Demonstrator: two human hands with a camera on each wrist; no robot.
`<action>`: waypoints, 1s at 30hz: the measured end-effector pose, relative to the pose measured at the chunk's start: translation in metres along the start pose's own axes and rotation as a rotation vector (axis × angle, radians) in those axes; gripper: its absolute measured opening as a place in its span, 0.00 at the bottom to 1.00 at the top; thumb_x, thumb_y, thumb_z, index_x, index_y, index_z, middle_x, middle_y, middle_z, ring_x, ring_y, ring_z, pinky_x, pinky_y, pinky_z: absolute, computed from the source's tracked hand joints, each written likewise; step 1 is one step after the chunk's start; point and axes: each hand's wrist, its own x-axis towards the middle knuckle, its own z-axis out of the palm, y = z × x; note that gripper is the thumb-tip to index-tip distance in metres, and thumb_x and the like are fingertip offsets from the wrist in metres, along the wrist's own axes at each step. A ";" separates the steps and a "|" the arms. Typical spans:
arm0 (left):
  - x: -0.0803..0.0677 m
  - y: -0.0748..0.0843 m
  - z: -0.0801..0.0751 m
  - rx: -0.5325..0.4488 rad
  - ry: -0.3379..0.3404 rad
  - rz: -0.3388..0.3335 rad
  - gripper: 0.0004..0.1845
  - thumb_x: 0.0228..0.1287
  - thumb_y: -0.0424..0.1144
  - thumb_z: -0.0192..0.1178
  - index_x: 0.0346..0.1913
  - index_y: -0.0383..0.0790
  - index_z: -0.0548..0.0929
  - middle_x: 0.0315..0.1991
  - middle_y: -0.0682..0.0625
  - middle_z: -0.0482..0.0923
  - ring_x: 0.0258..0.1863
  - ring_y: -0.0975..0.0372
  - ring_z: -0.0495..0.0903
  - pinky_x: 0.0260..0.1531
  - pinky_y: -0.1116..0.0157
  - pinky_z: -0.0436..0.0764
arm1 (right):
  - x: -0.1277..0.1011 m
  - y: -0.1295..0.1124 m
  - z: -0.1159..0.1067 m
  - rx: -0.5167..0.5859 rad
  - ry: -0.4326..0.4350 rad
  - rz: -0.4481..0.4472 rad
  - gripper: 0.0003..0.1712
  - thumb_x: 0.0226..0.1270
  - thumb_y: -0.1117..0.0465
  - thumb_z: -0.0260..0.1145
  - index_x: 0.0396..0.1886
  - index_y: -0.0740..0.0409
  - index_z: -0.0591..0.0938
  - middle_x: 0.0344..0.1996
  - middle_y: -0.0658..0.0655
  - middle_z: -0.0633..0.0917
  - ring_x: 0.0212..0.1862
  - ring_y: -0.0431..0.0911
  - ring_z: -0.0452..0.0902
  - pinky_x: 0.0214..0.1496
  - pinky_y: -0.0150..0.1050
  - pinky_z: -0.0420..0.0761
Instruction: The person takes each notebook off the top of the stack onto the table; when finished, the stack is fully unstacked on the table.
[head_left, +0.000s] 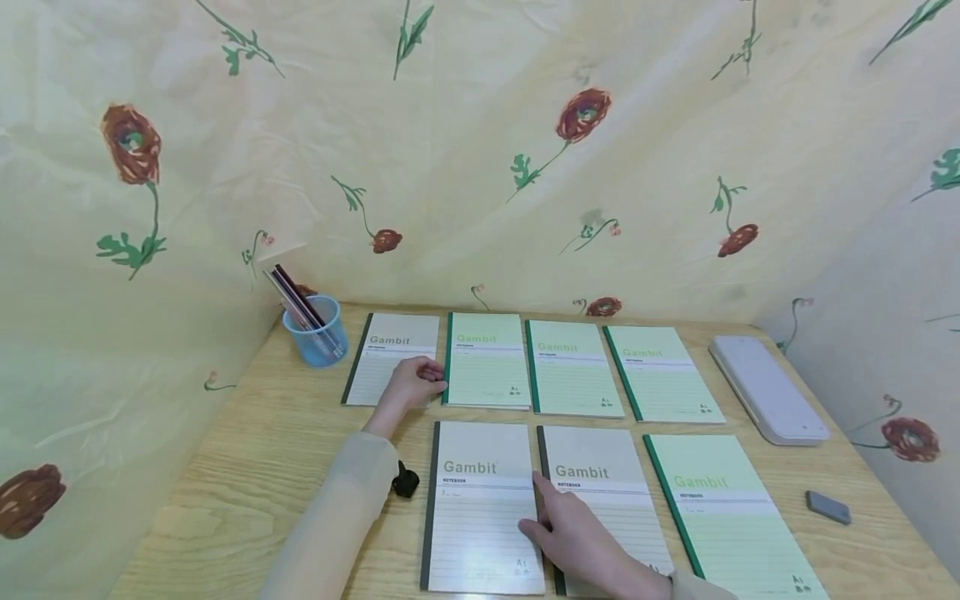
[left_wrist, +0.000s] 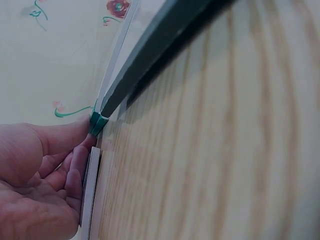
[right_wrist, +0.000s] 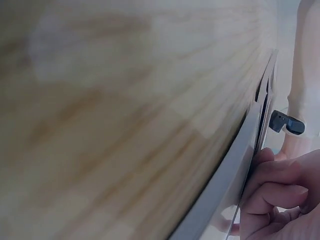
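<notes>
In the head view my left hand [head_left: 414, 379] lies over the lower right of a grey notebook [head_left: 390, 329]. Its thumb and curled fingers meet at the spine of the green notebook [head_left: 487, 367] beside it. Up close in the left wrist view, thumb and forefinger pinch that green spine [left_wrist: 97, 122]. My right hand [head_left: 577, 529] rests over a front grey notebook [head_left: 600, 454]. Its forefinger reaches the gap beside the neighbouring grey notebook [head_left: 483, 500], and the thumb touches that one's right edge. In the right wrist view, the other fingers [right_wrist: 270, 195] are loosely bent against a notebook edge.
A blue pen cup [head_left: 317, 333] holds pencils at the back left. More green notebooks [head_left: 573, 367] [head_left: 663, 375] [head_left: 731, 508] lie to the right. Beyond them are a long white case [head_left: 768, 392] and a small grey block [head_left: 828, 507]. Flowered cloth [head_left: 465, 167] backs the table.
</notes>
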 end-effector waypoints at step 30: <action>0.000 0.002 0.001 -0.015 0.000 -0.022 0.14 0.62 0.29 0.68 0.51 0.32 0.83 0.42 0.44 0.82 0.43 0.55 0.79 0.49 0.59 0.77 | 0.099 0.020 -0.082 0.092 0.212 0.052 0.22 0.73 0.57 0.64 0.57 0.69 0.77 0.33 0.56 0.81 0.24 0.47 0.79 0.24 0.38 0.78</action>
